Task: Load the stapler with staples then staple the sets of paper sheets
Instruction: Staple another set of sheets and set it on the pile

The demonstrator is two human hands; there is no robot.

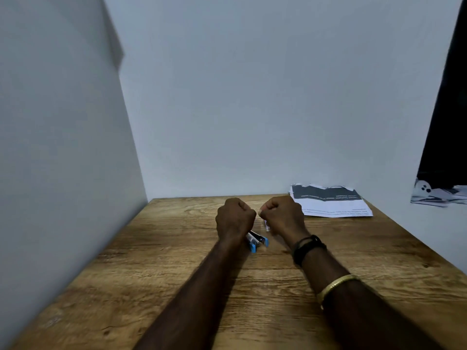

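Note:
A small blue and black stapler (257,242) lies on the wooden table (177,274), just under my left wrist. My left hand (235,218) hovers above it, curled into a fist with the fingers turned away from me, so whatever is inside it is hidden. My right hand (283,215) is curled too, close beside the left, and pinches a small pale staple box (266,226) that peeks out below its thumb. A stack of printed paper sheets (331,204) lies at the table's back right, against the wall.
Pale walls close the table in at the back (252,97) and on the left (63,147). A dark panel (444,135) with some papers below it stands at the far right. I wear a black band and a gold bangle on my right forearm.

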